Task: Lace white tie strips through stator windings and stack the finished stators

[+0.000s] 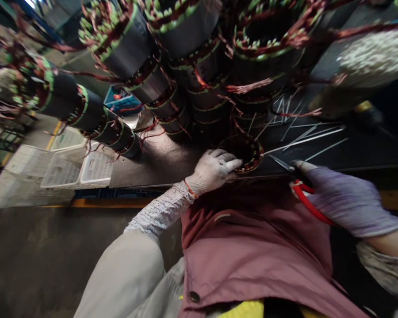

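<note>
A stator [257,154] with copper windings and green insulation at its rim sits near the bench's front edge. My left hand [214,170], in a white glove, grips its near left rim, fingers over the edge. To the right, my right hand [348,198], in a purple-striped glove, is closed around red-handled scissors [310,203]. Their pointed metal tips lie just right of the stator, apart from it. Thin white strips [308,137] are scattered on the bench beyond the scissors.
Stacked stators [199,66] with loose copper leads rise along the back of the bench [159,154]. White plastic baskets [96,165] stand at left, and a blue bin [121,99] shows behind the stacks. At upper right is a bundle of white pieces [378,51], blurred.
</note>
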{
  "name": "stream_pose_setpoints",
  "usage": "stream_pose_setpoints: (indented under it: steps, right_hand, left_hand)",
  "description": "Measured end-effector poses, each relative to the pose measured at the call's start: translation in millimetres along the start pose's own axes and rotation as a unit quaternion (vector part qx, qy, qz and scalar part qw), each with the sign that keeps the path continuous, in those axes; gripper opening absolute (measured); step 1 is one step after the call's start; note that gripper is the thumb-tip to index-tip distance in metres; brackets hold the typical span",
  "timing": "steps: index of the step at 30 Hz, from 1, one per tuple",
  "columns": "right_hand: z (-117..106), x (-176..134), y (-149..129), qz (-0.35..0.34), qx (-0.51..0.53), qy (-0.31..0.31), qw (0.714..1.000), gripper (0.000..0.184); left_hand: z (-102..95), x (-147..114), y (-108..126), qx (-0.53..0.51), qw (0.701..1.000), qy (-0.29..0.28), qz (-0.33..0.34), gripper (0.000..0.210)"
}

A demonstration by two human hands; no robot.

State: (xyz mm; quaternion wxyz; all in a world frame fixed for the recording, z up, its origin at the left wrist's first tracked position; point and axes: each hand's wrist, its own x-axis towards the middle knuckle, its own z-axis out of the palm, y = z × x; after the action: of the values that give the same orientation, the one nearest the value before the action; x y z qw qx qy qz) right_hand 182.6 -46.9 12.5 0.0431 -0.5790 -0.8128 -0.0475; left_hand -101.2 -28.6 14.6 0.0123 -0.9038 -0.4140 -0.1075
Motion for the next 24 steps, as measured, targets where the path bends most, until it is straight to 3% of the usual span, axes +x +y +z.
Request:
stream_pose_setpoints:
  steps: [4,8,10,13,16,21,24]
  right_hand:
    - [7,12,5,-0.012,-0.003,-0.025,1.0,0.053]
    - [19,14,18,-0.056,0.113,-0.001,0.992,0.054]
    - [19,16,25,-0.026,0.124,-0.04,0.991,0.057]
    - [11,26,25,0.035,0.061,-0.106,0.992,0.063]
    - [2,42,15,0.025,0.045,-0.119,0.992,0.066]
    - [8,56,7,0.011,0.071,-0.14,0.987,0.066]
    - [22,49,18,-0.01,0.142,-0.122,0.982,0.059]
  left_hand:
    - [-0.8,2,-4,-0.004,1.0,-0.016,-0.001,0.035]
    - [-10.0,1,-13,-0.002,0.999,-0.043,0.02,0.037]
    - [-20.6,-2,-11,0.019,0.998,-0.049,0.034,0.033]
    - [-36.9,-5,7,0.095,0.995,-0.001,0.025,0.025]
    - [-39.7,2,32,0.137,0.99,0.025,0.005,0.033]
    - [-20.5,24,36,0.075,0.991,-0.109,-0.031,0.053]
    - [-14.4,32,27,0.019,0.99,-0.141,-0.01,0.056]
